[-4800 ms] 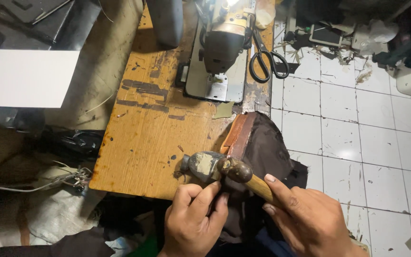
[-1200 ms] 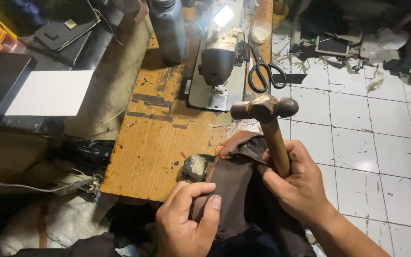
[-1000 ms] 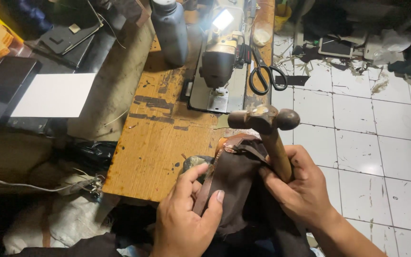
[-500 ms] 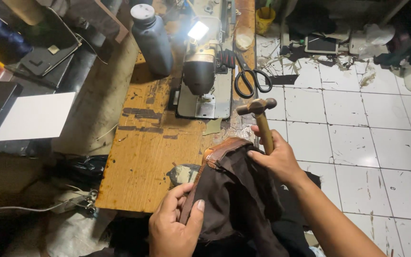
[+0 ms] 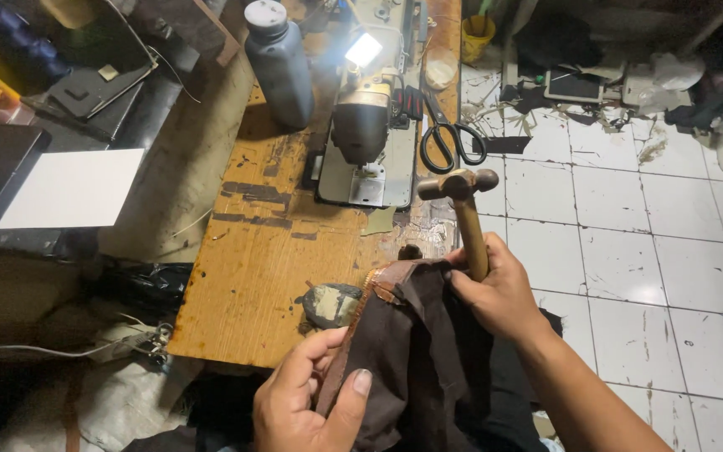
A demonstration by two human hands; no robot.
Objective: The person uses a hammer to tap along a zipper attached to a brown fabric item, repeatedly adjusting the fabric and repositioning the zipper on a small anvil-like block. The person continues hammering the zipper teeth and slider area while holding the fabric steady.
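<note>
From the head camera, looking down, my left hand [image 5: 311, 402] pinches the near edge of the dark brown fabric piece [image 5: 416, 343], thumb on top and fingers under, so that grip is clamped on the cloth along its tan stitched edge. My right hand [image 5: 499, 289] is wrapped tight round the wooden handle of the hammer [image 5: 466, 213], its metal head raised above the fabric and pointing away from me. The fabric lies draped over the near edge of the wooden counter [image 5: 269, 259], its top corner just beside a small rounded metal block [image 5: 332, 303] that sits on the counter to the fabric's left. I judge the fabric soft and limp, light, prone to slide and fold, so it wants holding at the stiffer stitched edge, where my left hand already has it. The hammer looks top-heavy and rigid; I hold it low on the handle, close to the fabric. My left wrist is bent inward, palm toward me; my right forearm runs in from the lower right, wrist cocked up. Beyond the fabric stand a sewing machine [image 5: 361, 134] with its lamp lit, black scissors [image 5: 449, 138] just right of it, and a grey bottle [image 5: 282, 63] to its left.
</note>
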